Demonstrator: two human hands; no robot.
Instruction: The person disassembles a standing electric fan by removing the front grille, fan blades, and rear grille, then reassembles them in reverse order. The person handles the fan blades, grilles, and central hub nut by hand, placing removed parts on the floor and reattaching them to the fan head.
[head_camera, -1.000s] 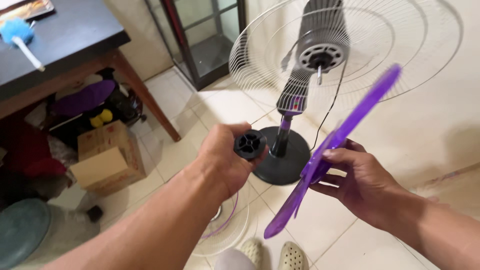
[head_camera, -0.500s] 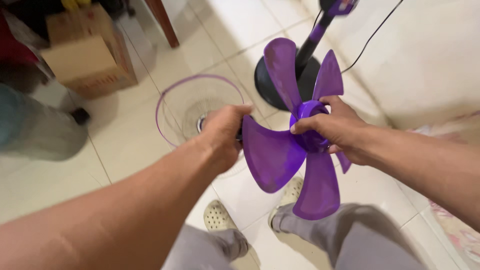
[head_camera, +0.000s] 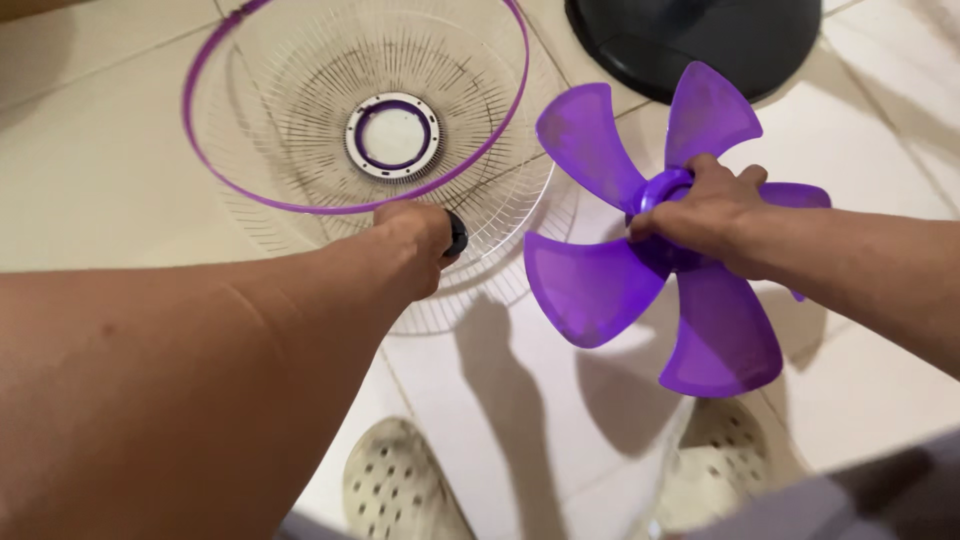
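My right hand (head_camera: 705, 212) grips the hub of a purple fan blade (head_camera: 610, 285), held flat above the tiled floor. My left hand (head_camera: 418, 243) is closed around a small black round nut (head_camera: 456, 234), of which only an edge shows. That hand hovers over the near rim of a white wire fan guard (head_camera: 300, 70) with a purple ring, which lies on the floor. The guard has a round silver and purple centre plate (head_camera: 392, 135).
The black round fan base (head_camera: 700, 40) stands on the floor at the top right, just beyond the blade. My two feet in pale perforated clogs (head_camera: 400, 485) are at the bottom edge. White floor tiles surround everything.
My view has tilted further down and closer to the floor. Both hands have lowered, the left with the black nut reaching the guard's rim, the right still holding the blade.
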